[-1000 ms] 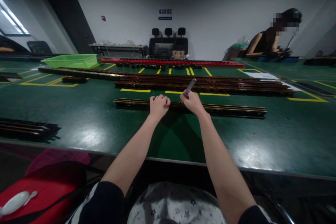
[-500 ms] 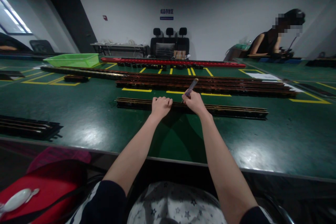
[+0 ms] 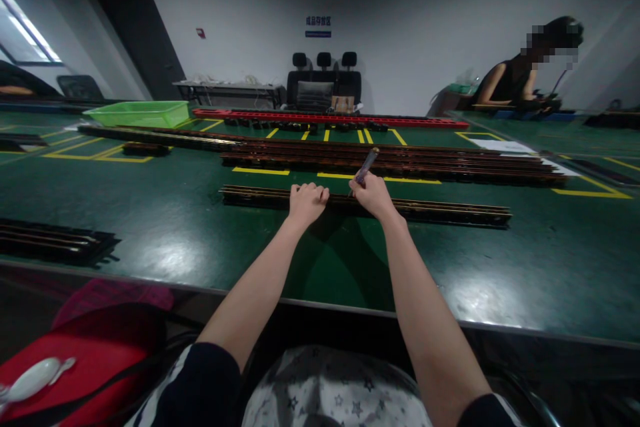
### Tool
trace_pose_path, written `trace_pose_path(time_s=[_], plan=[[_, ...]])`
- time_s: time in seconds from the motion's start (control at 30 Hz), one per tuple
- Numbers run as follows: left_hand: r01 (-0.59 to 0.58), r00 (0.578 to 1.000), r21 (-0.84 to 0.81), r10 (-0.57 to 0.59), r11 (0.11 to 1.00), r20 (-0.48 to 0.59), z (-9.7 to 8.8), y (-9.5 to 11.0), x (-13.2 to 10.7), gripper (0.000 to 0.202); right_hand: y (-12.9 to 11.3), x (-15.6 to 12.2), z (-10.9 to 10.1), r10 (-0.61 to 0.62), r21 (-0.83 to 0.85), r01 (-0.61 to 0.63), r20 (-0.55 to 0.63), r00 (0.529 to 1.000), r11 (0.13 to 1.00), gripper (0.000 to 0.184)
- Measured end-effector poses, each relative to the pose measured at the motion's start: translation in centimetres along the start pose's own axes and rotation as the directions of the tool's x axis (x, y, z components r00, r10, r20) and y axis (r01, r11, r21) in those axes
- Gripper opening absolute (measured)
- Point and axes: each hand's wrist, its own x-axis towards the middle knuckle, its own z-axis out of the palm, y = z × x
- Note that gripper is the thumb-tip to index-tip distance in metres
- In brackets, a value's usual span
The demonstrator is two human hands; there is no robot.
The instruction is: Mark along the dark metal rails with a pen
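Observation:
A long dark rail (image 3: 450, 211) with thin brass-coloured edges lies crosswise on the green table in front of me. My left hand (image 3: 307, 201) is closed over its middle, fingers curled on the far side. Just to the right, my right hand (image 3: 373, 195) grips a slim pen-like tool (image 3: 369, 163) with a translucent purplish handle, which leans up and to the right. The tool's lower end points down at the rail between my hands; its tip is too small to make out.
Behind the rail lies a bundle of long dark-brown rails (image 3: 400, 159). Farther back are a red rail (image 3: 330, 119) and a green tray (image 3: 140, 113). More dark rails (image 3: 50, 240) lie at left. A person (image 3: 505, 83) sits at far right.
My right hand and the tool have shifted very slightly to the right. The left hand and the rail stay in place.

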Motion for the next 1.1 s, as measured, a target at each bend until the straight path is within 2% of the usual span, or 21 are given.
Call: trace_pose_path(time_s=[0.4, 0.7, 1.1], plan=[[0.004, 1.0, 0.001, -0.004, 1.0, 0.011, -0.08, 0.03, 0.02, 0.047, 0.09, -0.13, 0.19, -0.025, 0.061, 0.026, -0.005, 1.0, 0.998, 0.009], [0.024, 0.999, 0.026, -0.024, 0.999, 0.026, -0.14, 0.1, 0.12, 0.047, 0.17, 0.02, 0.25, -0.028, 0.018, 0.028, -0.019, 0.999, 0.999, 0.007], [0.039, 0.998, 0.0, -0.039, 0.999, 0.039, -0.36, 0.21, 0.17, 0.045, -0.09, -0.26, 0.14, -0.022, 0.093, 0.023, -0.01, 1.0, 0.995, 0.008]])
